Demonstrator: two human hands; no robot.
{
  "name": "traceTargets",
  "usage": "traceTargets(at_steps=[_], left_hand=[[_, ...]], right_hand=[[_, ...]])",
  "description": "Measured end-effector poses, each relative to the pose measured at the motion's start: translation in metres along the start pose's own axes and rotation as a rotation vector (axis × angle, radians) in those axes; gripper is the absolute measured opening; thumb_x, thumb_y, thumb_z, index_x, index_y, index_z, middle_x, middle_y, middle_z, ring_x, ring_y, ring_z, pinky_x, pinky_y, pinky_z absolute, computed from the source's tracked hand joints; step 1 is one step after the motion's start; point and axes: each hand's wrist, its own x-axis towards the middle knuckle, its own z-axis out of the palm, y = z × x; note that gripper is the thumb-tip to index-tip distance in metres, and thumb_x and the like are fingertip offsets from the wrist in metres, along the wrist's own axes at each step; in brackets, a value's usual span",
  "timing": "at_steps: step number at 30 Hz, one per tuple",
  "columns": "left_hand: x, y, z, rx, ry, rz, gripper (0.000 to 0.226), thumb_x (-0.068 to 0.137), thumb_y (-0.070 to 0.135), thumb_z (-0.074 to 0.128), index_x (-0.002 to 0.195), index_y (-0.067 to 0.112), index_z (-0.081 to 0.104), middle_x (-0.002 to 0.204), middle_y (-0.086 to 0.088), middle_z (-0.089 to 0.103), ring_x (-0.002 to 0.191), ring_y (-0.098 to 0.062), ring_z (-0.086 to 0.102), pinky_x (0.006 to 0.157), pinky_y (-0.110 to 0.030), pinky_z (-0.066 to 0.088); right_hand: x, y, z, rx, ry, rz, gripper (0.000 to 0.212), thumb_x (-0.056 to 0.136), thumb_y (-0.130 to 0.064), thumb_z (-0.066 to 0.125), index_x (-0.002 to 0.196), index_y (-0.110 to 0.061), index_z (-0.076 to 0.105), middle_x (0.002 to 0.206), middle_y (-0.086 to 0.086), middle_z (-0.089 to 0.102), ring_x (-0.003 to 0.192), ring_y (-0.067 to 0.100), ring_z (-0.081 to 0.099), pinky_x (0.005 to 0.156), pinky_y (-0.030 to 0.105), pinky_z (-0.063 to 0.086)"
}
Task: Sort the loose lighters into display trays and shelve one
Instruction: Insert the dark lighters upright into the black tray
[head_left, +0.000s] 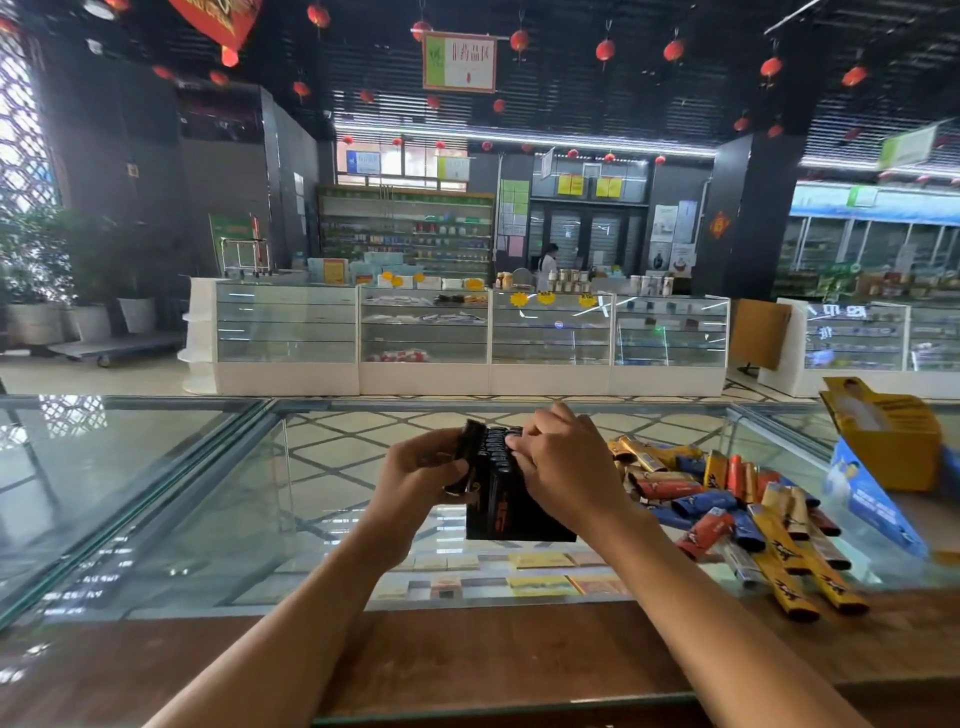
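- The left hand (426, 475) curls its fingers round a black piece (470, 441) at the top left corner of the black display tray (511, 512), and appears to steady it from that side.
- The right hand (563, 462) lies over the tray's top, fingers bent down onto the row of seated lighters (496, 449). Whether they pinch one lighter or only press on the row cannot be told.
- The tray stands upright on the glass counter (208, 493), between both hands and in front of the wooden ledge (467, 654).
- The loose lighters (727, 504), in yellow, blue and red wrappers, lie heaped just to the right of the tray and spill toward the ledge.
- A yellow carton (893, 441) and a blue carton (872, 509) sit beyond the heap at the counter's right end.
- The step in hand looks like seating lighters in the tray. It would go best with the left hand bracing the tray so it cannot tip on the glass, while the right presses each lighter straight down until the tops sit level.
- The right hand hides much of the tray's top, so its free slots cannot be counted.
- The black piece may be a lighter or a flap of the tray; blur leaves that open.
- The blue carton is cut off at the frame's right edge.
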Motion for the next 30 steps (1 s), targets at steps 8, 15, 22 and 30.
traceTargets(at_steps=[8,15,22,30], left_hand=[[0.001,-0.003,0.0,-0.015,0.008,0.034,0.026,0.09,-0.007,0.068,0.109,0.006,0.077,0.097,-0.019,0.077,0.09,-0.032,0.074,0.08,-0.037,0.062],[-0.002,0.011,0.013,0.125,0.039,0.171,0.023,0.082,-0.01,0.076,0.097,0.008,0.079,0.088,-0.003,0.079,0.079,-0.012,0.074,0.069,-0.02,0.056],[0.007,-0.02,0.001,0.645,-0.024,0.399,0.064,0.08,0.064,0.073,0.133,0.03,0.06,0.136,0.008,0.05,0.13,-0.012,0.049,0.104,-0.03,0.043],[0.006,-0.03,0.004,0.797,-0.217,0.202,0.105,0.074,0.055,0.084,0.156,0.046,0.019,0.167,0.021,-0.002,0.154,-0.02,0.014,0.121,-0.049,0.028]], right_hand=[[-0.014,0.009,0.005,0.453,0.095,0.126,0.038,0.099,-0.043,0.049,0.126,-0.026,0.069,0.108,-0.016,0.064,0.107,0.011,0.05,0.094,0.04,0.041],[-0.012,-0.006,-0.009,0.777,0.139,0.194,0.034,0.086,-0.047,0.071,0.119,-0.039,0.069,0.107,-0.021,0.063,0.104,-0.008,0.057,0.086,0.011,0.046],[-0.016,0.013,-0.017,0.78,0.41,0.281,0.025,0.091,-0.028,0.073,0.114,-0.022,0.067,0.106,-0.001,0.068,0.101,0.009,0.064,0.082,0.027,0.05],[-0.019,0.014,-0.01,0.582,0.398,0.165,0.028,0.09,-0.022,0.074,0.118,-0.02,0.072,0.102,-0.002,0.058,0.096,0.015,0.062,0.083,0.011,0.045]])
